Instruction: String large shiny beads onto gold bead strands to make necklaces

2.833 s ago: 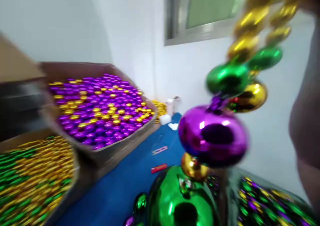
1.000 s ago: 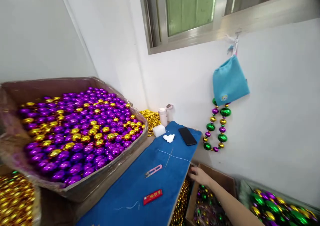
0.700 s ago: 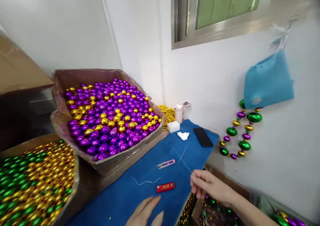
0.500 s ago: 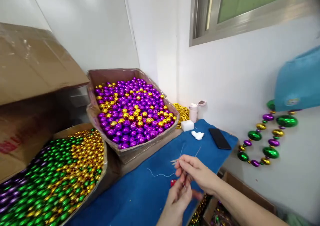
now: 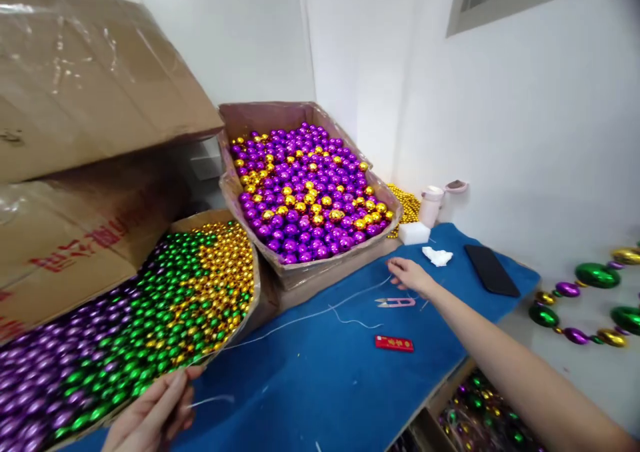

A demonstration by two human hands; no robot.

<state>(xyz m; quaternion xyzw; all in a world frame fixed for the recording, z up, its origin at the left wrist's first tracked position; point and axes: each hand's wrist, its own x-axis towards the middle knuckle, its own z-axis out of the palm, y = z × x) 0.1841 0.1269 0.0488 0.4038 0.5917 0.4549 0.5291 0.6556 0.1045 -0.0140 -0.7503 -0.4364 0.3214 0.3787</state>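
A thin white thread runs taut across the blue cloth between my two hands. My left hand, at the bottom left beside the box of green, gold and purple beads, pinches one end. My right hand reaches far out over the cloth and pinches the other end, just above the pink thread snips. A small red packet lies on the cloth below the snips.
A tilted carton of purple and gold beads stands behind the cloth. Large closed cardboard boxes fill the left. A black phone, white tissue, white block and cup sit at the far end. A bead garland hangs on the wall.
My hands were together on the thread in the middle of the cloth; now they are far apart, left hand pulled back, right hand stretched forward, thread drawn out. The view has swung left.
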